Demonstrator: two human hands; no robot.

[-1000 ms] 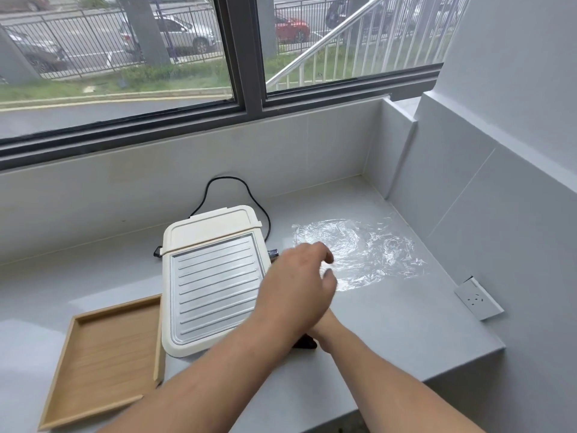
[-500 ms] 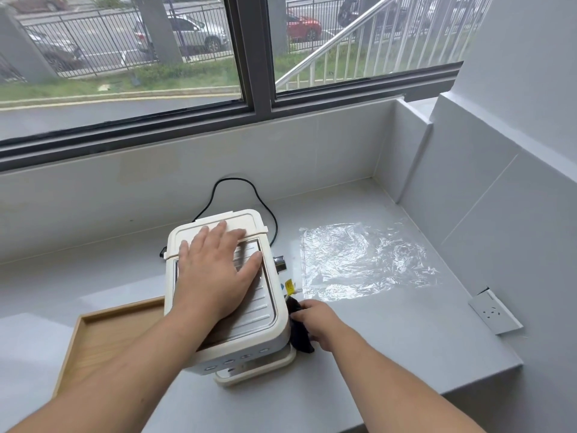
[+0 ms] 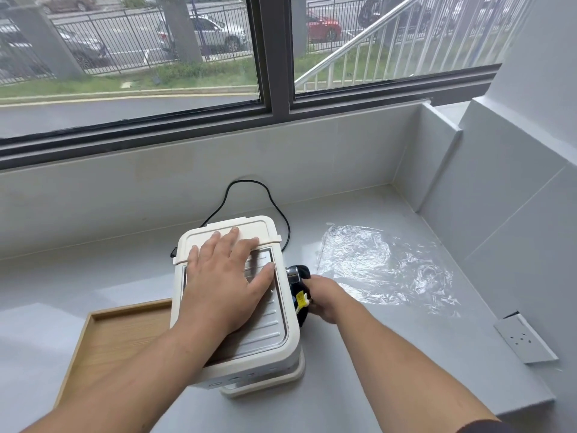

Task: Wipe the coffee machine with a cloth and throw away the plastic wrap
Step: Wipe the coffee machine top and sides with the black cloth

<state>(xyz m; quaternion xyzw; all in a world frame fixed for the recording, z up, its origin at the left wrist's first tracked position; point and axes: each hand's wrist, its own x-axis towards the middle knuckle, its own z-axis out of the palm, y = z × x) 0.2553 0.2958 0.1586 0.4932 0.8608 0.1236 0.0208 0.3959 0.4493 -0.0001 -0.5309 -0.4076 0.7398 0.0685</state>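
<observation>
The cream coffee machine (image 3: 240,307) is seen from above on the grey counter (image 3: 374,385), standing near the middle of it with its front overhanging base close to the near part of the surface. The left hand (image 3: 224,285) is laid flat on the ribbed top plate, fingers spread wide and reaching onto the lid at the back — nothing is gripped by it. The right hand (image 3: 327,298) is pressed against the machine's right side, closed around a dark cloth (image 3: 302,314) that is bunched between palm and casing; a small yellow tag (image 3: 300,299) and a metal nozzle (image 3: 293,272) are seen just beside the cloth.

The plastic wrap (image 3: 384,267) is spread flat on the counter to the right of the machine, apart from the right hand, its far corner near the back wall and its crinkled right edge near the side wall. Bare counter is left between the wrap and the counter's front edge. A wooden tray (image 3: 103,345) is set just beside the machine's left side, partly covered by the left forearm. A black cord (image 3: 249,185) is looped behind the machine — against the tiled upstand below the window (image 3: 274,57). A wall socket (image 3: 524,342) is mounted on the right wall near the counter's edge.
</observation>
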